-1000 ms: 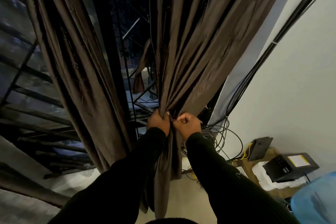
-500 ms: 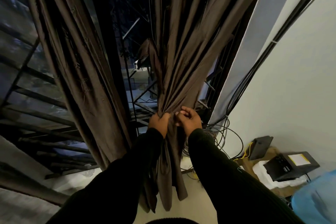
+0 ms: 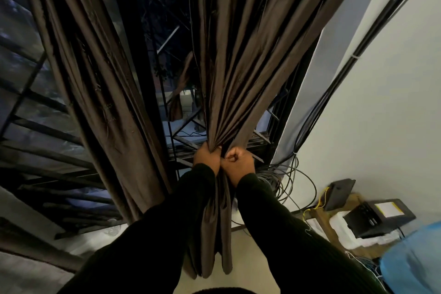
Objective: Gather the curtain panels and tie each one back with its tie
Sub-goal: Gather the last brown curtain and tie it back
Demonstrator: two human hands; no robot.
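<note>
Both the left hand (image 3: 207, 157) and right hand (image 3: 238, 161) squeeze the bunched brown curtain panel (image 3: 241, 59) tight, their fingers (image 3: 232, 153) curled around its folds.

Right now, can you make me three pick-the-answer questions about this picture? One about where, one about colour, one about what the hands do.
1. Where is the coil of dark cables?
A. on the floor right of the hands
B. left of the window
C. on the ceiling

2. What colour is the gathered curtain panel?
A. white
B. brown
C. red

3. What are the left hand and right hand doing?
A. hanging free
B. waving
C. gripping the curtain

A: the cables lie by the wall.
B: its folds are brown.
C: both fists close on bunched fabric.
</note>
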